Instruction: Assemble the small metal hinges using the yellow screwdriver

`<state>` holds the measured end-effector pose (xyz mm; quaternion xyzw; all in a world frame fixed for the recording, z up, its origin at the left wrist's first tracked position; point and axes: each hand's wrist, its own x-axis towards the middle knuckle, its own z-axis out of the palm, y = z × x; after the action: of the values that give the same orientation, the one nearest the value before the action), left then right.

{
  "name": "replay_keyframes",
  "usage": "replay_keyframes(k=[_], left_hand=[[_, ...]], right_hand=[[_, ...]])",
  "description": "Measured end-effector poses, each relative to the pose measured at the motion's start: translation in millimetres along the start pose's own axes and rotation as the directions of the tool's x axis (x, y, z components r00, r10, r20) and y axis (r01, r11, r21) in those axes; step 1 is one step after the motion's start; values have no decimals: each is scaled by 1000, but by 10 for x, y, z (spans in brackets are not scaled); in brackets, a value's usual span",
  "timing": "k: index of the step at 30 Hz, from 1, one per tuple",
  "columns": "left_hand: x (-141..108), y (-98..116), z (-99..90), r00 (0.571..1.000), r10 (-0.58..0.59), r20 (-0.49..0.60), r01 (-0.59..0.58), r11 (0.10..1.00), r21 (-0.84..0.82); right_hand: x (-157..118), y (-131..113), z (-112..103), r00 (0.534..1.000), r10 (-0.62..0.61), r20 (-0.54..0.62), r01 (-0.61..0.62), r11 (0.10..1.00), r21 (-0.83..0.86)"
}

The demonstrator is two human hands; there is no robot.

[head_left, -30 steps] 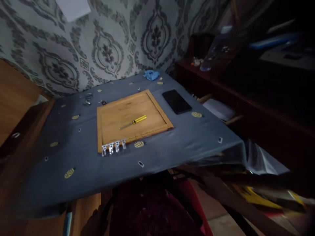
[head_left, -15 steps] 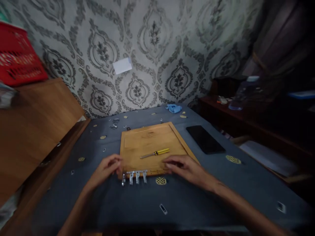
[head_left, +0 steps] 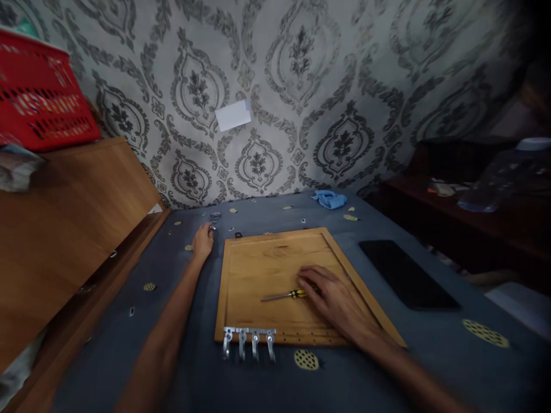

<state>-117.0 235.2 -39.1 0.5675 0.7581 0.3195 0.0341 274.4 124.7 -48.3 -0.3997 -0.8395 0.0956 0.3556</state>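
A light wooden board [head_left: 258, 269] with a raised border lies on the blue-grey cloth. Along its near edge sit several silver metal hooks [head_left: 255, 338] on a strip, hanging over the edge, with a row of small dark holes to their right. My right hand [head_left: 329, 295] is over the board, fingers curled round the yellow-and-black handle of a screwdriver [head_left: 279, 296]; its shaft points left. Beyond the board's far left corner, my left hand [head_left: 203, 241] has its fingertips closed on a small shiny metal hook, mostly hidden. More metal pieces [head_left: 215, 216] lie just past them.
A black phone [head_left: 407, 272] lies right of the board. A crumpled blue cloth [head_left: 329, 199] is by the patterned wall. A red basket [head_left: 47, 94] stands on the slanted wooden panel [head_left: 77, 201] at left. A clear bottle [head_left: 495, 178] stands on the dark furniture at right.
My left hand has gone from the board's near left corner forward to the metal pieces. My right hand has moved onto the screwdriver handle. The view has shifted left.
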Motion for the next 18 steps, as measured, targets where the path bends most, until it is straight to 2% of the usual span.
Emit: replay_keyframes(k=[5,9,13,18], left_hand=[[156,10,97,999,37,35,-42,989,140],[231,-51,117,998,27,58,-37,983,181],[273,-183,100,997,19,77,-30,988,154],[303,-355,84,994,48,98,-52,998,44]], right_hand=[[6,9,24,1000,-28,-11,28,1000,-10],[1,-8,4,999,-32,-10,32,999,-9],[-4,-13,-10,999,-41,0,41,999,-19],[-3,14,14,998,-61,-4,61,997,-37]])
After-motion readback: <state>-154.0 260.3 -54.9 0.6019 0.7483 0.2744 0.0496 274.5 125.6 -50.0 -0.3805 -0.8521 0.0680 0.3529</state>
